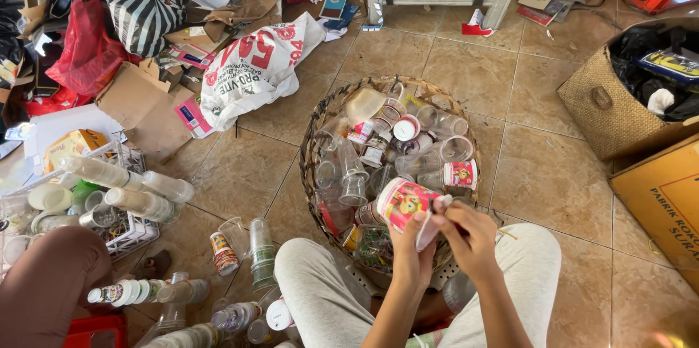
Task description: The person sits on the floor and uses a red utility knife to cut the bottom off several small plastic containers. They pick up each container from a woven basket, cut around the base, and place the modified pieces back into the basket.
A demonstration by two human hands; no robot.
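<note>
My left hand (412, 253) grips a pink printed plastic cup (403, 202) from below, tilted on its side over my lap. My right hand (466, 235) pinches at the cup's rim, where a thin lid or film shows between the fingers. Both hands hover over the near edge of a round woven basket (314, 145) filled with several clear and printed plastic cups. My knees in light grey trousers (313, 275) frame the basket's near side.
Stacks of clear cups lie in a wire tray (131, 231) at left, with more cups and small bottles (240, 311) on the tiled floor. Another person's knee (51, 275) is at bottom left. A white sack (255, 64), cardboard, a woven bin (604, 108) and a box (662, 195) surround.
</note>
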